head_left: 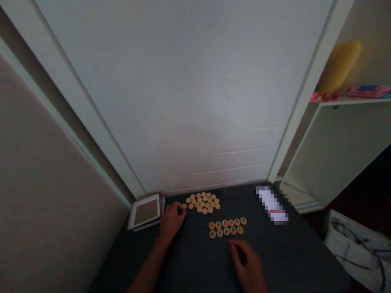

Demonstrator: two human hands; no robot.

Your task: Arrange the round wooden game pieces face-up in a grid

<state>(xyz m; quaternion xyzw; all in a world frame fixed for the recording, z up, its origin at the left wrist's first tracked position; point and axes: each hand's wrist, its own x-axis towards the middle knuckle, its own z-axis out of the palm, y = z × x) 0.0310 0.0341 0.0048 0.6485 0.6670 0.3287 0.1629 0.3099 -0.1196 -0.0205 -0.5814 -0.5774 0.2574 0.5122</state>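
Note:
My left hand [173, 219] reaches to the left edge of a loose cluster of round wooden Chinese chess pieces [202, 204], which show plain faces. Its thumb and fingers are closed on one chess piece [184, 206] at that edge. Nearer to me, several chess pieces with red and black characters [226, 232] lie face up in two rows. My right hand [247, 260] is just below the right part of these rows, its fingers curled and the thumb tip close to the index tip. Whether anything is between those tips is hidden.
The dark table [195, 260] meets a white panel [183, 101] at the back. A framed flat object [147, 212] lies at the left, on top of another. At the right rests a blurred-out flat item [271, 205]. A white box with cables [354, 248] stands beyond the right edge.

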